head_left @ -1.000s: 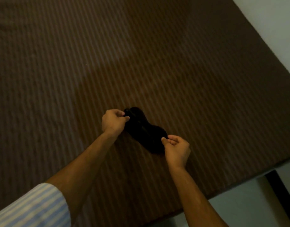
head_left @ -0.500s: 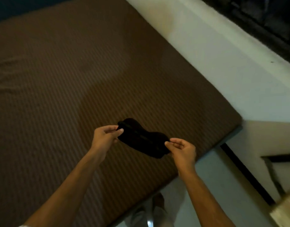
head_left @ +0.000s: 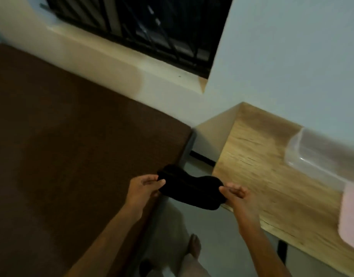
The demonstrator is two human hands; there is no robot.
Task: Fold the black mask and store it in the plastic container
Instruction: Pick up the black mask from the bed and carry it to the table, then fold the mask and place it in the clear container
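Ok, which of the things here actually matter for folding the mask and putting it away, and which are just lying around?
For the job:
black mask, held at its ends by the left hand and right hand
clear plastic container on the wooden table

Just there:
brown bed cover
pink item on the table
barred window

Brown ribbed bed cover (head_left: 72, 136) at left, against a pale wall (head_left: 292, 56); barred dark window (head_left: 144, 23) above a cream sill (head_left: 152, 62); light wooden tabletop (head_left: 258, 168) at right, pink item (head_left: 352, 216) at its edge; grey floor (head_left: 216, 236) between, bare foot (head_left: 194, 244) below
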